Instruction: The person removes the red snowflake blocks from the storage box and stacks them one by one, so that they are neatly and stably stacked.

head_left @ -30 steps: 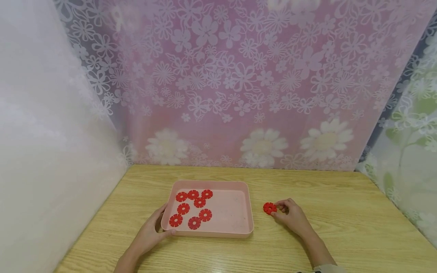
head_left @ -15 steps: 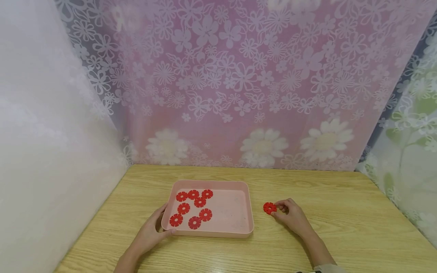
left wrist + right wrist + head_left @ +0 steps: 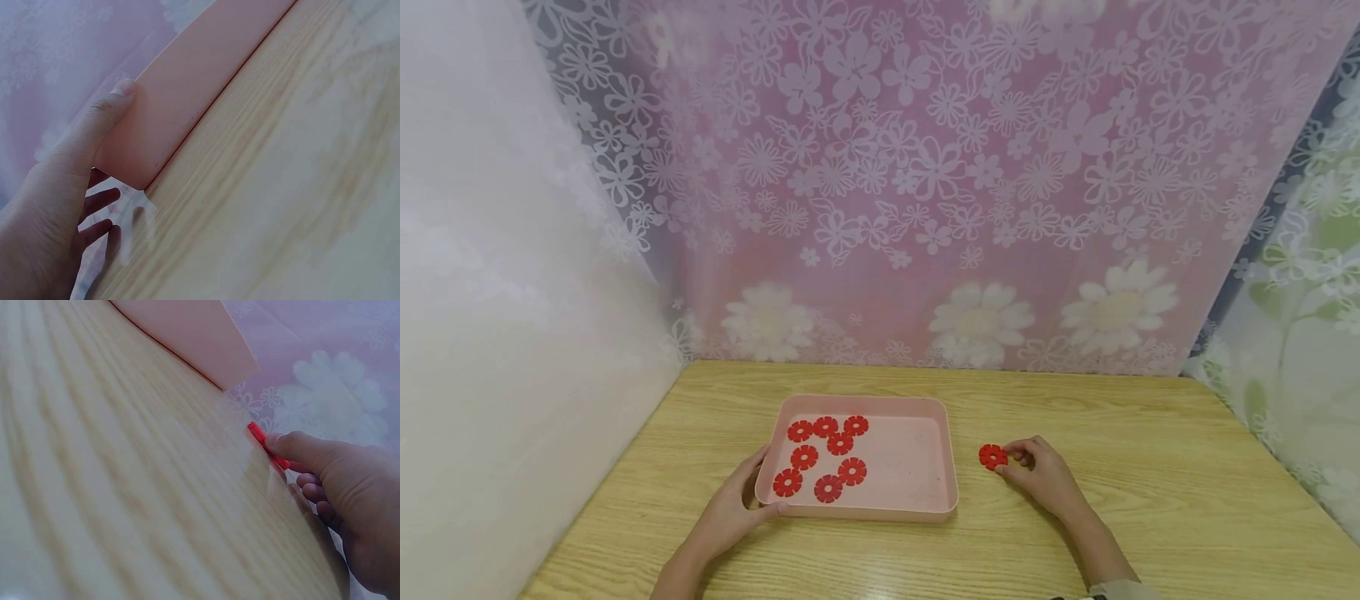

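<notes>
A shallow pink tray (image 3: 910,467) rests on the table with several red notched plastic building discs (image 3: 804,457) lying flat in its left half. My left hand (image 3: 727,510) holds the tray's near left corner. Its thumb lies against the front wall by the rim, as the left wrist view also shows, and the other fingers reach along the left side. To the right of the tray, my right hand (image 3: 1043,475) pinches a single red notched disc (image 3: 992,457) by its right edge, between thumb and fingers. In the right wrist view that disc (image 3: 256,432) appears edge-on, close over the tabletop.
The wood-grain table (image 3: 1150,450) extends on both sides of the tray. A pink flowered curtain (image 3: 887,208) hangs along its back edge. A pale sheet (image 3: 535,292) stands at the left, and a floral green-and-white one (image 3: 1300,333) at the right.
</notes>
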Demonstrator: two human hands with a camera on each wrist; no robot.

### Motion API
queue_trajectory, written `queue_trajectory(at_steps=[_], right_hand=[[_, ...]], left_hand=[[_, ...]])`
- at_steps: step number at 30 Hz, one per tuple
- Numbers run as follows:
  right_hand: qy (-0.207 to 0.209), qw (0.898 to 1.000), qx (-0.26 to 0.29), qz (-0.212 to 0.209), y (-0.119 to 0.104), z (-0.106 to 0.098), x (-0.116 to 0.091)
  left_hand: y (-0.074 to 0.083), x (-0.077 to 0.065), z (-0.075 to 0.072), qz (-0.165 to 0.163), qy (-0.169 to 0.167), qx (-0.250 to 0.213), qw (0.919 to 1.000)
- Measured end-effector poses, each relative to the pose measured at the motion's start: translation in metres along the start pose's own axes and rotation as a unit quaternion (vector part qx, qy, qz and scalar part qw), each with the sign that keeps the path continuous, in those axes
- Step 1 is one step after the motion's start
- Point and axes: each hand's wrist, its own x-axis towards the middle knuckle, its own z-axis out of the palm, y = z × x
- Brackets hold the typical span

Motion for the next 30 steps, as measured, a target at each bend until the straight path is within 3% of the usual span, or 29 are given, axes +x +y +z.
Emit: queue_trajectory(at_steps=[6,16,25,30], right_hand=[[-0.001,1.000,0.009,0.010,-0.002,-0.001,0.000],[0.041,0.996,0.072,0.024,-0.005,-0.005,-0.003],[0.050,0.996,0.075,0.021,-0.006,-0.007,-0.002],[0.040,0.994,0.098,0.002,-0.018,-0.010,0.003]], left_hand=[[0.000,0.000,-0.001,-0.001,0.004,0.007,1.0000],[0.002,0.000,0.000,-0.002,0.002,-0.005,1.0000],[0.001,0.001,0.001,0.006,0.001,-0.008,1.0000],[-0.001,0.001,0.001,0.013,0.003,-0.005,0.9999]])
